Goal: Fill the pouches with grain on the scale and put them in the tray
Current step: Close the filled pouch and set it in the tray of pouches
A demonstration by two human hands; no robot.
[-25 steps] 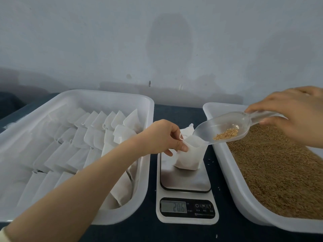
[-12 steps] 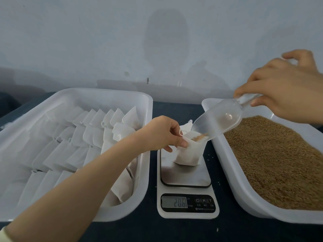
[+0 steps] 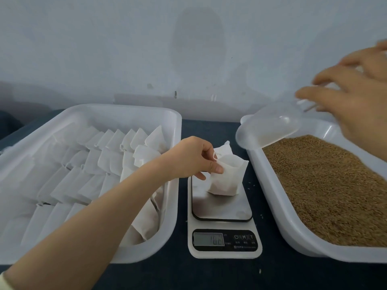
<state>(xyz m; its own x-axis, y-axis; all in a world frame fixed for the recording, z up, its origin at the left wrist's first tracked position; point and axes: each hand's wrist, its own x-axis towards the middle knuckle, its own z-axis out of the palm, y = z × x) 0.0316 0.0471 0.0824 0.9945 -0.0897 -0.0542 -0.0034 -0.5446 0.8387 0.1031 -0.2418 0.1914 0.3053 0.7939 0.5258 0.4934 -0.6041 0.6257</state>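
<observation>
A white pouch (image 3: 226,176) stands open-mouthed on the steel plate of the kitchen scale (image 3: 222,210). My left hand (image 3: 188,158) pinches the pouch's near rim between thumb and fingers. My right hand (image 3: 360,97) is blurred above the grain tray (image 3: 278,206), its fingers stretched out and spread. The clear plastic scoop (image 3: 270,126) hangs just below those fingertips, over the tray's far left corner, and looks empty. Brown grain (image 3: 324,185) fills that tray. The scale's display is blurred and unreadable.
A large white tray (image 3: 125,110) on the left holds several rows of white pouches (image 3: 100,164). My left forearm crosses its near right corner. A few loose grains lie on the dark tabletop (image 3: 182,268) beside the scale. A pale wall closes the back.
The scoop tipped its grain into the pouch, then swung right and back over the grain tray. My right hand's fingers have spread out. My left hand kept pinching the pouch.
</observation>
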